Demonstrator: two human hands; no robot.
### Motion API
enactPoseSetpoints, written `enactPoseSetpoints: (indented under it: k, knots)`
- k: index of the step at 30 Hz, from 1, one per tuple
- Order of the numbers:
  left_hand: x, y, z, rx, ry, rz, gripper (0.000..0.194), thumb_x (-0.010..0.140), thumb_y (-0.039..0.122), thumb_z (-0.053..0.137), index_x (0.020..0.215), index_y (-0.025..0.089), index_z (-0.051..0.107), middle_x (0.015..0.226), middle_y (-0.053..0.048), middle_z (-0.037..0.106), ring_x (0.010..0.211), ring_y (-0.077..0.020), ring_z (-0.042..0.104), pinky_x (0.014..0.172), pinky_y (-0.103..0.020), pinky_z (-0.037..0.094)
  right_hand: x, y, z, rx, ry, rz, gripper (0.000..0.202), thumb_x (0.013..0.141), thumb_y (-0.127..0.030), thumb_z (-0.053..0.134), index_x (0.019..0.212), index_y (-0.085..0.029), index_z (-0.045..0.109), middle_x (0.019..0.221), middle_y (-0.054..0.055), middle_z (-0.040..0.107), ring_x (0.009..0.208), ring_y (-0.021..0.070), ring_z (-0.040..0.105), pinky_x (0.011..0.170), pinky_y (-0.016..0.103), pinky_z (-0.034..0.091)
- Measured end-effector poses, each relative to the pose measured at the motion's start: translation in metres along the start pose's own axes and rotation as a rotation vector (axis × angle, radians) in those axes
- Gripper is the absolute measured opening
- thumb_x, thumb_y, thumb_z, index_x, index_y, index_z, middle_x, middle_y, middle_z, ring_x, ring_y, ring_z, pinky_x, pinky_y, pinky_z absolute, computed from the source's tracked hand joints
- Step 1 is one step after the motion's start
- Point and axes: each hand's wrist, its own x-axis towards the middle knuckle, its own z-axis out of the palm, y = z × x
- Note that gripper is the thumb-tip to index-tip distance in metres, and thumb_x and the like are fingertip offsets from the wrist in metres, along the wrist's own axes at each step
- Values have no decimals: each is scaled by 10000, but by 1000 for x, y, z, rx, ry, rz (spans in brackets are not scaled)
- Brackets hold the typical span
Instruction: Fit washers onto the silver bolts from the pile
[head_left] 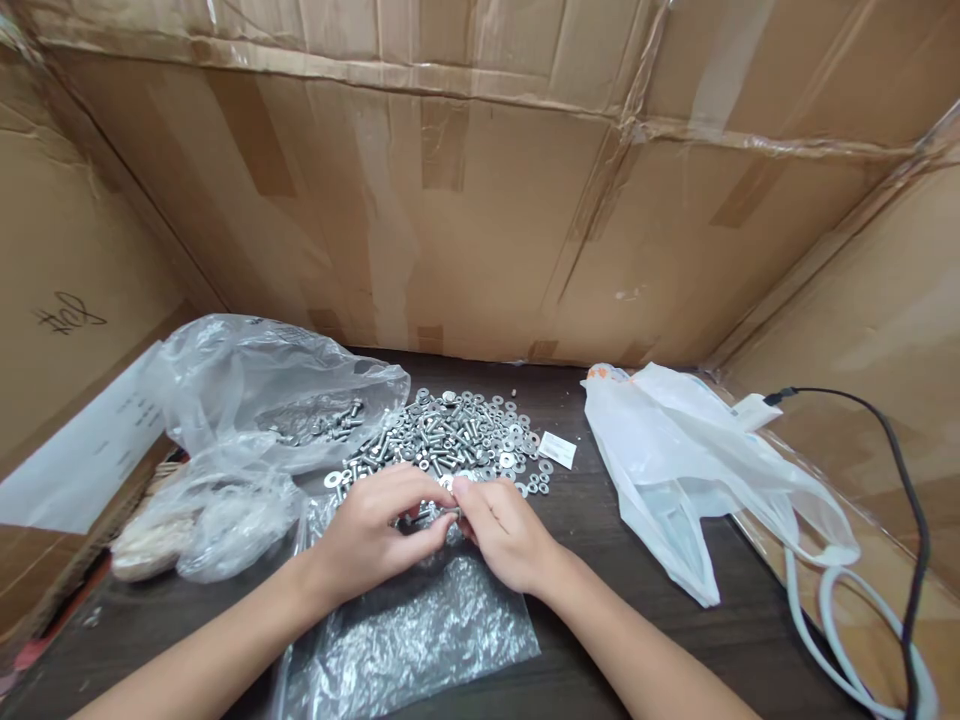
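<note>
My left hand (379,520) and my right hand (506,530) meet at the fingertips over the near edge of the metal pile. Both are closed in a pinch, and whatever small piece they hold is mostly hidden by the fingers. Just beyond them lies a heap of bolts (450,435) mixed with flat washers (517,435). A few nuts and washers lie loose at the heap's right side. Beneath my wrists a clear plastic bag (427,640) lies flat on the dark table (570,640).
A large clear bag (255,370) with bolts inside lies open at the left, beside a crumpled bag (240,525). A small white label (558,450) sits right of the heap. Farther right are a white plastic bag (675,440) and a black cable (900,460). Cardboard walls (480,240) enclose the table.
</note>
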Motion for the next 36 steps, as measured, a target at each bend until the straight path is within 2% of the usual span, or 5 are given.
enactPoseSetpoints:
  k: [6,13,19,26,36]
  knots:
    - [0,2,1,-141,-38,-344,75,821,164,666,849,192,729,618,38,603,540,-109,528,542,-218,425,-2,-3,-6,23,37,-106,125,964,-309,533,911,-197,516,720,-27,507,601,126,457,570,243,340]
    - [-1,0,1,-19,-53,-17,84,870,157,637,904,160,714,753,-18,677,625,-124,556,630,-254,443,-1,3,1,-72,43,36,576,1060,-407,312,535,-188,403,491,-22,383,481,118,395,543,286,264]
    - [4,-4,-1,-275,-141,-482,82,820,216,653,844,166,715,591,39,555,523,-103,467,511,-210,375,-1,-4,-2,-17,73,-96,169,958,-331,534,873,-188,565,704,-17,526,607,130,466,584,247,345]
    - [-1,-3,2,-46,-36,-126,72,851,168,648,896,172,704,743,4,651,624,-116,546,632,-245,432,1,3,4,56,13,52,555,1066,-438,301,584,-193,425,541,-20,422,527,124,411,558,276,295]
    - [4,1,1,-148,-29,-373,110,808,178,646,890,180,719,628,45,578,548,-101,497,549,-213,402,1,-5,-3,29,46,-37,140,950,-289,518,875,-180,565,706,-22,516,609,126,455,581,255,352]
